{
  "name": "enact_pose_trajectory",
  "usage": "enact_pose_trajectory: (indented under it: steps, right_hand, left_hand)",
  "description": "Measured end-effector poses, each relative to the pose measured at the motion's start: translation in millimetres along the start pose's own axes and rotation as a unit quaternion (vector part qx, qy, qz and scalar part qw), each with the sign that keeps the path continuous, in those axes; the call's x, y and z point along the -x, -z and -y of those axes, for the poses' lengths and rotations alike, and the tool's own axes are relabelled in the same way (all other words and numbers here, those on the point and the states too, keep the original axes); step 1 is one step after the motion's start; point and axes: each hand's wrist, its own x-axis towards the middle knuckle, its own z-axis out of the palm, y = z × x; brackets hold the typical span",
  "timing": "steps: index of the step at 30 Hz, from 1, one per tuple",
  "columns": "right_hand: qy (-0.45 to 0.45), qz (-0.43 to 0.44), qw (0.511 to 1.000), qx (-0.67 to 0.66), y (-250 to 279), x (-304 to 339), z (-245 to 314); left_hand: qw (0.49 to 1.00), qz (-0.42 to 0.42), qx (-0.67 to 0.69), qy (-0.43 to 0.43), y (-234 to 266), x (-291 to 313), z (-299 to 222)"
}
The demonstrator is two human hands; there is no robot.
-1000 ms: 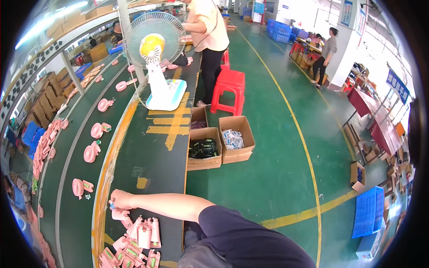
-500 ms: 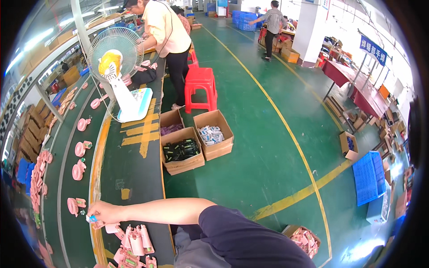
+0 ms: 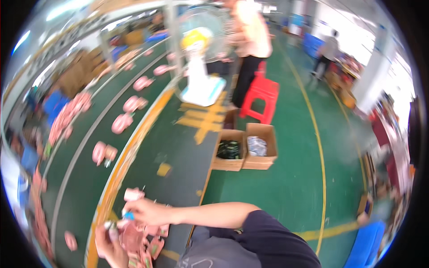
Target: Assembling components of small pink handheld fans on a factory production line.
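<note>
My right hand [image 3: 149, 211] is closed with a small blue-and-white piece [image 3: 129, 215] at its fingertips, over the edge of a pile of pink plastic housings [image 3: 154, 246]. To its lower left, my left hand [image 3: 108, 248] is curled, with something small and pale between thumb and fingers; blur hides its kind. The two hands are close together but apart. One pink housing [image 3: 133, 194] lies just beyond my right hand. Several of the piled housings show green parts inside.
On the left, a green conveyor belt [image 3: 82, 154] carries round pink parts [image 3: 121, 123]. A white-based fan [image 3: 203, 89] stands on the dark bench [image 3: 181, 154]. Open cartons [image 3: 230, 164] and a red stool [image 3: 261, 99] are right of it. A person stands beyond the fan.
The view has swung left, so the surroundings appear further right. My right hand has come back from the belt edge to the pink pile with the blue-and-white piece. My left hand has come into view.
</note>
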Motion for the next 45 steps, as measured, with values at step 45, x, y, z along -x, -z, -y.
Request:
enact_pose_trajectory:
  steps: [45]
  right_hand:
    - [-0.119,0.008,0.992,-0.041,-14.9,-36.2,-12.8]
  left_hand:
    - [0.981,0.134,0.012,0.141,18.4,-38.9,37.5]
